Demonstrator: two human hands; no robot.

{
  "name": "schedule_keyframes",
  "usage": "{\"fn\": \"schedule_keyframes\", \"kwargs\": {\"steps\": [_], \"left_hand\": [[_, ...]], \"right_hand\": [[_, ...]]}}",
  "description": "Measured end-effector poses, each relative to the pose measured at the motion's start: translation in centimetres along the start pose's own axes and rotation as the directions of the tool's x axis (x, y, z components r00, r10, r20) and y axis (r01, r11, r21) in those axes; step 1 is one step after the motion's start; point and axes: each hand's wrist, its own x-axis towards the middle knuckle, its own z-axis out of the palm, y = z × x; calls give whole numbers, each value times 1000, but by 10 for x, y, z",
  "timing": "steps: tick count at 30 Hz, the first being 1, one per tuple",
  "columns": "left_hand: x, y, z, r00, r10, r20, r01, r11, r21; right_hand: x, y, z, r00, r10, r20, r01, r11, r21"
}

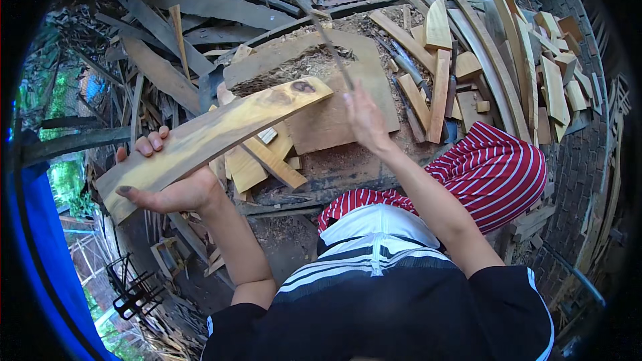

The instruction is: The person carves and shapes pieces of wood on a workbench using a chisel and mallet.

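Observation:
A long yellow-brown wooden board (pixel 221 130) with a dark knot at its far right end slants up across the middle. My left hand (pixel 177 190) carries it from below near its lower left end, the thumb at the near edge and fingertips curled over the far edge. My right hand (pixel 366 117) is closed around the lower end of a long thin stick-like handle (pixel 332 47), just right of the board's knotted end. That handle slants up and left; what sits at its far end is hard to make out. The board and handle appear apart.
Under the board lies a worn flat wooden block (pixel 354 60) with a hollow full of chips. Chisel-like tools (pixel 408 63) and cut wood pieces (pixel 438 90) lie to its right. Curved strips (pixel 491 60) stand farther right. Grey planks (pixel 214 8) pile up at the back left.

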Motion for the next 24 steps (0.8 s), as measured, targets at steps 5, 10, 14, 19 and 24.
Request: {"fn": "schedule_keyframes", "kwargs": {"steps": [5, 10, 14, 19, 24], "left_hand": [[-1, -5, 2, 996, -10, -89, 10, 1000, 0], [-4, -2, 3, 996, 12, -89, -11, 1000, 2], [-2, -5, 4, 1000, 12, -25, -13, 999, -41], [4, -3, 4, 998, -17, -54, 14, 998, -59], [4, -6, 0, 1000, 14, -25, -15, 999, -44]], "right_hand": [[-31, -133, -47, 794, -438, 422, 386, 899, 208], [-35, -113, -40, 837, -444, 321, 401, 895, 193], [-12, -63, -26, 882, -154, 445, 69, 977, 200], [-36, -144, -60, 766, -326, 554, 218, 942, 254], [-1, -41, -30, 835, 97, 541, -194, 973, 124]]}}
